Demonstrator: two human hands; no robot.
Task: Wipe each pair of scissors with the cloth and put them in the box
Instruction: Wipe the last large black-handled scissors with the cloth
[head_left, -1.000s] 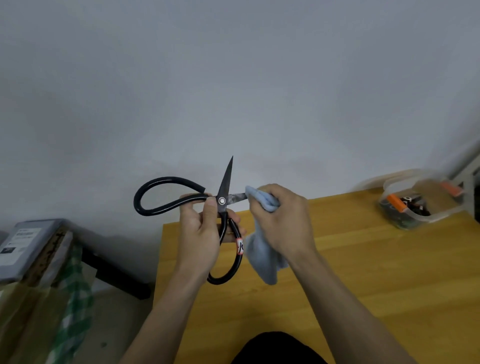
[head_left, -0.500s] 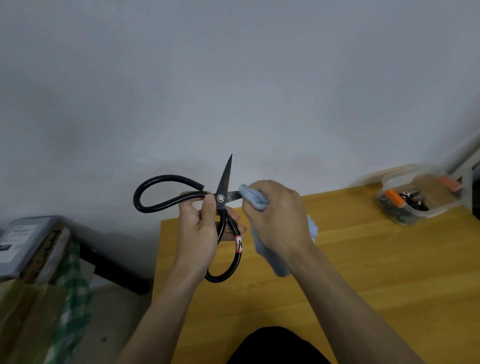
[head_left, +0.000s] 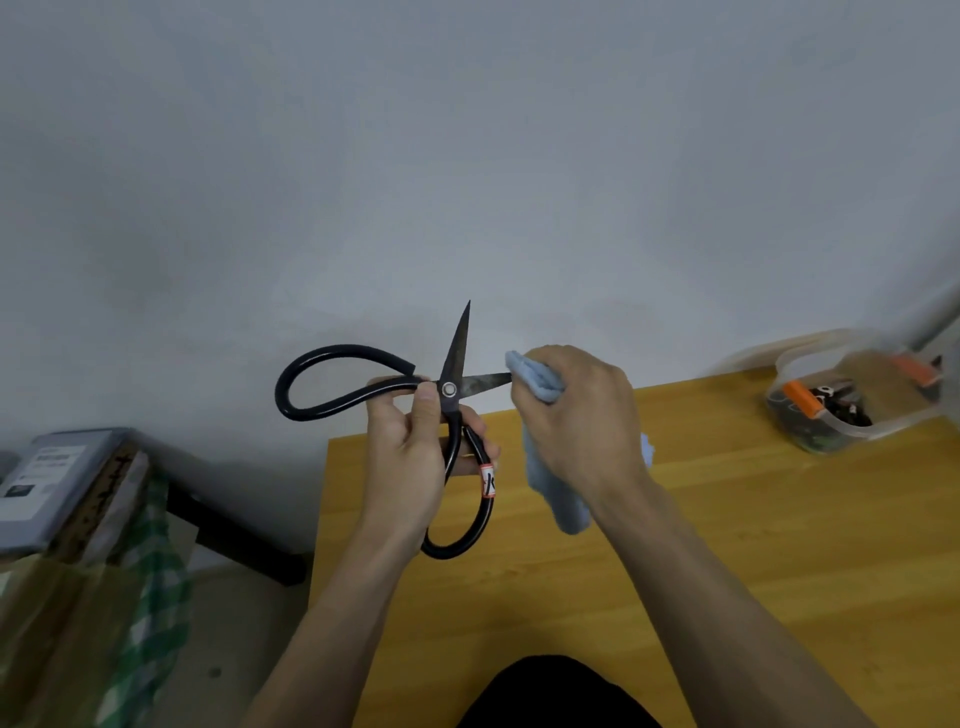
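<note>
A large pair of black scissors (head_left: 457, 358) with big looped handles is held up in front of the wall, blades spread wide apart. My left hand (head_left: 410, 452) grips it at the pivot and the lower handle loop. One blade points up, the other points right. My right hand (head_left: 576, 415) holds a light blue cloth (head_left: 535, 379) bunched round the tip of the right-pointing blade; the rest of the cloth hangs below the hand. A clear plastic box (head_left: 852, 405) with several scissors inside stands at the table's far right.
The wooden table (head_left: 727, 545) lies below my arms, its left edge near my left forearm. Left of it are a grey box (head_left: 47, 478), a green checked cloth (head_left: 150, 587) and a dark bar on the floor. A plain wall rises behind.
My right hand with the cloth has slid outward along the right-pointing blade, baring more of it. The left hand holds the scissors much as before.
</note>
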